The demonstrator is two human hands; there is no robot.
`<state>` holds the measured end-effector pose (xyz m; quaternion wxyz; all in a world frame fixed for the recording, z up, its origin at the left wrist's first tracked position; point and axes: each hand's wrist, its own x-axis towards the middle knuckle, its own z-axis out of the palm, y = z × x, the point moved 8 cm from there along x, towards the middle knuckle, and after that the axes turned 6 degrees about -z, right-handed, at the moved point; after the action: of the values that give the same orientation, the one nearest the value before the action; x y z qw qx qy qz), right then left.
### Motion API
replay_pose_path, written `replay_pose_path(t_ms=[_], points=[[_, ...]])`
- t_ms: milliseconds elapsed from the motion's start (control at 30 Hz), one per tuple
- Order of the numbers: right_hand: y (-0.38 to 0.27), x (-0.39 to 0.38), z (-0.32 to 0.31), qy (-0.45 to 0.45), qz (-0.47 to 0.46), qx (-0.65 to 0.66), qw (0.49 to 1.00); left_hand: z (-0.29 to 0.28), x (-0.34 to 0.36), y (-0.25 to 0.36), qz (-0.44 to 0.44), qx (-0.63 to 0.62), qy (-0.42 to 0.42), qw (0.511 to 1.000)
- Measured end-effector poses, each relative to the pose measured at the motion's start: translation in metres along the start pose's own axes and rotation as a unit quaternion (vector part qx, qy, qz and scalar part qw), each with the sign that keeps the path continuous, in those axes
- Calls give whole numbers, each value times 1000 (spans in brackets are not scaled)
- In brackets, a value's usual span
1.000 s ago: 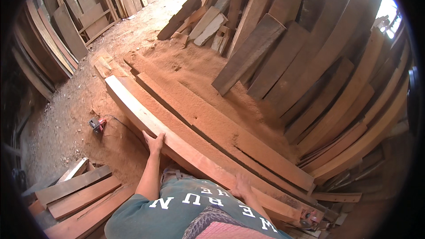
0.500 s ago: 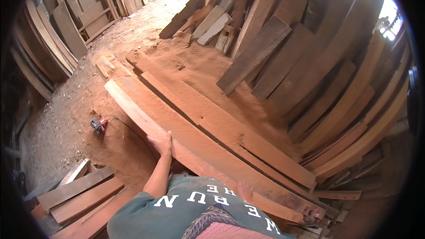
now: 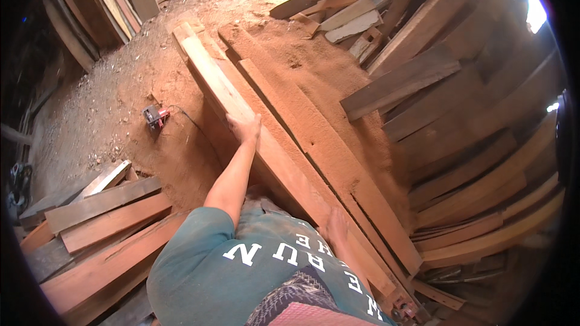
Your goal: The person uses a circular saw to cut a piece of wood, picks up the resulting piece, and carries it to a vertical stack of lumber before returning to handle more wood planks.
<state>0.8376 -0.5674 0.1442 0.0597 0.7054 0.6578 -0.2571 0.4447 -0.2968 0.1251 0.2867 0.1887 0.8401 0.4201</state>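
Observation:
A long, smooth reddish-brown plank point(image 3: 284, 175) slants from the upper left to the lower right in front of my body. My left hand point(image 3: 244, 128) is closed on its near edge, around the middle of its length. Closer to me, my right hand point(image 3: 334, 227) grips the same edge beside my shirt, its fingers partly hidden and slightly blurred. Under and beyond this plank lie thick sawdust-covered timbers point(image 3: 320, 139), with a dark gap running between them.
A small red and black corded power tool point(image 3: 156, 118) sits on the dusty ground to the left. Cut boards point(image 3: 115, 220) are piled at the lower left. Many dark boards point(image 3: 402, 81) lean at the right. A red tool part point(image 3: 403, 312) shows near the plank's lower end.
The plank has shifted across the sawdust-covered timber, its far end now over the timber's far end. Both hands keep their hold on it. My view has turned as well.

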Motion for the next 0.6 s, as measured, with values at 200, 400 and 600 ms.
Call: replay_pose_path(t_ms=[200, 400, 600], points=[[-16, 3, 5, -11, 34, -16, 999, 15, 4, 12, 5, 11, 16, 1000], [-11, 12, 6, -25, 60, -47, 997, 11, 8, 13, 11, 65, 25, 997], [-12, 13, 1, -33, 102, -46, 993, 24, 32, -12, 77, 44, -59, 994]])
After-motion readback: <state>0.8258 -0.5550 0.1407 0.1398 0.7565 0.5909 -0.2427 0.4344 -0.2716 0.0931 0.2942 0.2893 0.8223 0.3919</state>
